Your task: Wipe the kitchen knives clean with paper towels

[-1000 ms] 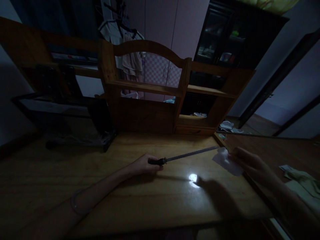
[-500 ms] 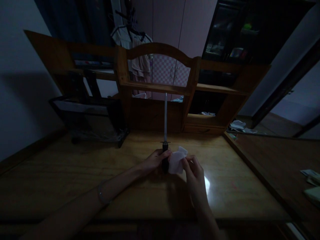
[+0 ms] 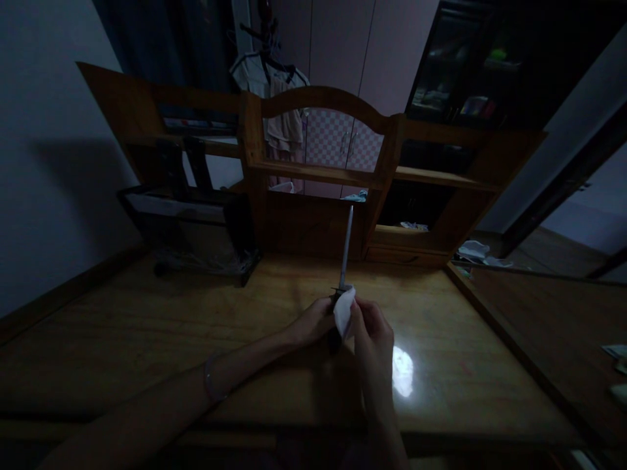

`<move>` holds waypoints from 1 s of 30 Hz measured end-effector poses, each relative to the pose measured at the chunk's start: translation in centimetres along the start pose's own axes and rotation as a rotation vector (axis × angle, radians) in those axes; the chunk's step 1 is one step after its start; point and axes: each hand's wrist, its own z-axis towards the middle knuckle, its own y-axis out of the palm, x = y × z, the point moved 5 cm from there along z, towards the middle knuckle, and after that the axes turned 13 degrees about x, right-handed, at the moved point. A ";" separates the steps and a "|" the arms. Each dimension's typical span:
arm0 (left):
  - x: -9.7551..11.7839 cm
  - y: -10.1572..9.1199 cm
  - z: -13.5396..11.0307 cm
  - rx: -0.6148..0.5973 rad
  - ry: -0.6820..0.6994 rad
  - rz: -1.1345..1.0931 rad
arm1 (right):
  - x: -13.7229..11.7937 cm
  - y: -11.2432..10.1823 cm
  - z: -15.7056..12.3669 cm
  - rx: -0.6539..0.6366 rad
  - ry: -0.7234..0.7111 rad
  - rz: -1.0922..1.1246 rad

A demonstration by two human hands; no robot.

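My left hand (image 3: 315, 322) is closed around the black handle of a sharpening steel (image 3: 347, 251), whose thin grey rod points up and away from me, leaning slightly right. A small guard sits between rod and handle. In my right hand (image 3: 373, 329) a white tissue (image 3: 344, 311) is pinched between thumb and fingers. The tissue lies against the handle just below the guard and hides part of it. The fingertips of my left hand are partly covered behind the tissue.
At the left of the wooden desk (image 3: 206, 313) stands a black knife block (image 3: 191, 225) with two dark-handled knives. A wooden shelf unit (image 3: 313, 173) rises along the back. Clothes (image 3: 281, 111) hang behind it. Papers (image 3: 477, 251) lie beyond the desk's right edge.
My right hand has brought the tissue leftward onto the handle, near the guard. The steel has shifted right and now tilts slightly. The view has also moved a little.
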 end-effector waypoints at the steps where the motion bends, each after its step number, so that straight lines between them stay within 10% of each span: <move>1: 0.3 0.0 0.0 0.035 0.017 -0.025 | 0.3 -0.3 -0.4 0.015 0.033 -0.002; 7: 0.8 0.3 0.2 0.108 -0.003 -0.080 | 2.8 -1.2 -2.6 -0.032 0.260 0.012; 14: 2.6 0.8 -0.9 0.114 0.128 -0.050 | 2.2 -0.2 -3.2 -0.112 0.185 0.022; 22: -0.4 -0.3 1.4 -0.108 -0.268 -0.256 | 3.8 -2.0 -3.5 -0.210 0.468 0.182; 30: -1.4 -0.3 0.1 -0.119 -0.462 -0.107 | 2.7 -5.8 -3.5 -0.319 0.342 -0.082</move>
